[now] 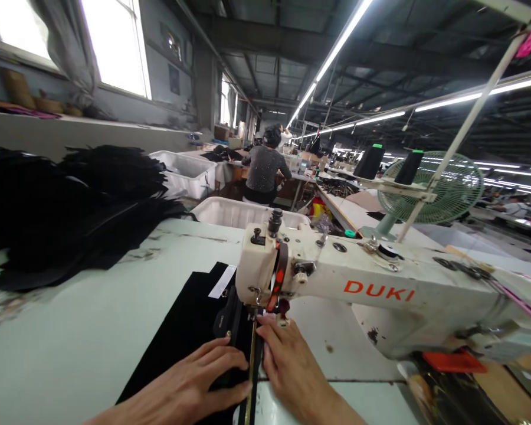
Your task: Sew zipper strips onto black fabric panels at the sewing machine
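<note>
A black fabric piece (177,336) lies on the pale sewing table, partly under the head of a white sewing machine (318,277) marked "DUKI". Along its right side runs a black zipper (250,378) with a gold-coloured line of teeth, leading up beneath the presser foot (253,313). My left hand (199,378) rests flat on the fabric, fingers stretched, thumb beside the zipper. Close to the needle area, my right hand (292,366) has bent fingers at the zipper's right edge; its fingertips are partly hidden. A white label strip (222,281) sits near the fabric's top edge.
Stacked black pieces (92,200) cover the table's left side. White plastic bins (248,211) stand beyond the table. Thread cones (370,162) and a green fan (442,186) are at the right. A person in a grey top (265,168) sits ahead, facing away.
</note>
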The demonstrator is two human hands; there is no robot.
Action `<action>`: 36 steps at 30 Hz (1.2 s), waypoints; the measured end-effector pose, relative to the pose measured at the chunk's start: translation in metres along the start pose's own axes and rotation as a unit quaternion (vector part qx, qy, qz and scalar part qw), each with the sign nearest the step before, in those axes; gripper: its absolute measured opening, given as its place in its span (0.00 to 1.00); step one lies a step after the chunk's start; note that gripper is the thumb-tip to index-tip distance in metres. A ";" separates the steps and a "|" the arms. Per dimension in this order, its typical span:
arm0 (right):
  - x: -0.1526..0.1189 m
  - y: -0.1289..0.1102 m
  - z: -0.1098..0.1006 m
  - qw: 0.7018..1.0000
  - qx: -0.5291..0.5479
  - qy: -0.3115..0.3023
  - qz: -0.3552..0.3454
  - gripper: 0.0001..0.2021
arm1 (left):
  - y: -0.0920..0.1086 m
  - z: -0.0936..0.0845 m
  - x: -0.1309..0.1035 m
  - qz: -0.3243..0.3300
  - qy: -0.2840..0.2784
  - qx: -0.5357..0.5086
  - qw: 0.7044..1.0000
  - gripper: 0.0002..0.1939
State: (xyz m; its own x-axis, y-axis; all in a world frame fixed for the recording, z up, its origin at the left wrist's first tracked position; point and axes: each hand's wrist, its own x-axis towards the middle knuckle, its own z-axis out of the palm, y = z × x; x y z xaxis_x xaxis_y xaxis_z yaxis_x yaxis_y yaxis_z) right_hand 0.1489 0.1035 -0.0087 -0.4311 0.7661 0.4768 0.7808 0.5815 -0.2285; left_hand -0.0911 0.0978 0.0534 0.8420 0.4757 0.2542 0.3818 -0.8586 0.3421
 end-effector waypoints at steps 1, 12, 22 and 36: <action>0.000 0.001 0.002 1.000 -0.006 0.012 -0.004 0.22 | -0.004 0.001 0.001 0.000 0.001 0.005 1.000 0.37; 0.003 -0.002 -0.008 0.998 0.033 0.050 0.000 0.24 | -0.035 -0.007 0.020 -0.029 -0.098 0.021 0.994 0.42; 0.002 0.001 -0.008 0.995 0.072 0.050 -0.044 0.18 | -0.049 0.002 0.020 -0.010 -0.074 0.028 0.997 0.38; 0.002 0.001 -0.002 0.997 -0.015 0.057 -0.040 0.24 | -0.050 -0.005 0.032 -0.044 -0.065 0.037 0.996 0.35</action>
State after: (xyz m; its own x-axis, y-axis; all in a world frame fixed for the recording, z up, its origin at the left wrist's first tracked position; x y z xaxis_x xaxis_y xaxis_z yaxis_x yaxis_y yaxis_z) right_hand 0.1496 0.1049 -0.0057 -0.4405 0.6804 0.5857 0.7596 0.6302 -0.1608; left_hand -0.0855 0.1566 0.0494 0.8443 0.5257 0.1040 0.4800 -0.8282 0.2894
